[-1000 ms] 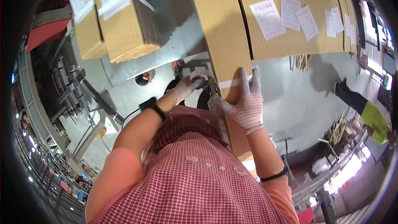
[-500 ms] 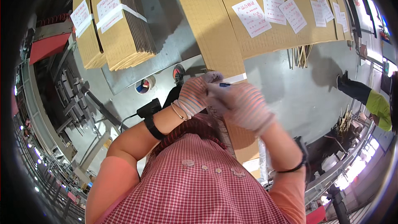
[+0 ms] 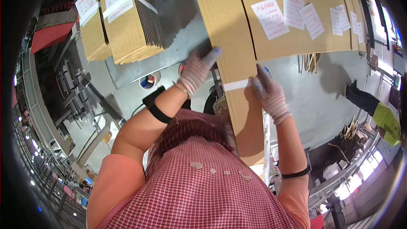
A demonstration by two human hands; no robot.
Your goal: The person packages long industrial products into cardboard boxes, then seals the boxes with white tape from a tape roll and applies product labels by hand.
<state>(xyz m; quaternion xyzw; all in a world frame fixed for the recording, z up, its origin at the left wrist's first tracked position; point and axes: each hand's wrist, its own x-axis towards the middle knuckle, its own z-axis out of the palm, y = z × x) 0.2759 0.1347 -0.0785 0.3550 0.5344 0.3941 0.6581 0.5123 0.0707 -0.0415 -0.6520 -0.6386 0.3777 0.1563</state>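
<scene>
A long bundle of flat brown cardboard [image 3: 231, 29] runs lengthwise in front of me, with a white band [image 3: 236, 85] across it. My left hand [image 3: 196, 75], in a striped glove with grey-blue fingertips, is at its left edge, fingers stretched forward and open. At the right edge is my right hand [image 3: 273, 99], gloved alike. Its thumb lies on the edge beside the band, and the other fingers point forward along the side, apart from the thumb. Cardboard with several white paper slips [image 3: 270, 18] adjoins the bundle on the right.
Banded cardboard stacks [image 3: 127, 29] stand on a grey metal surface [image 3: 180, 51] at the far left. Below it are a round container [image 3: 149, 80] and a shoe. Thin sticks [image 3: 311, 62] show beyond the cardboard. On the right is another person in a yellow-green top [image 3: 386, 121].
My hands were together over the band and have moved apart to the bundle's two sides. The view has shifted slightly, and more of the bundle and band now shows.
</scene>
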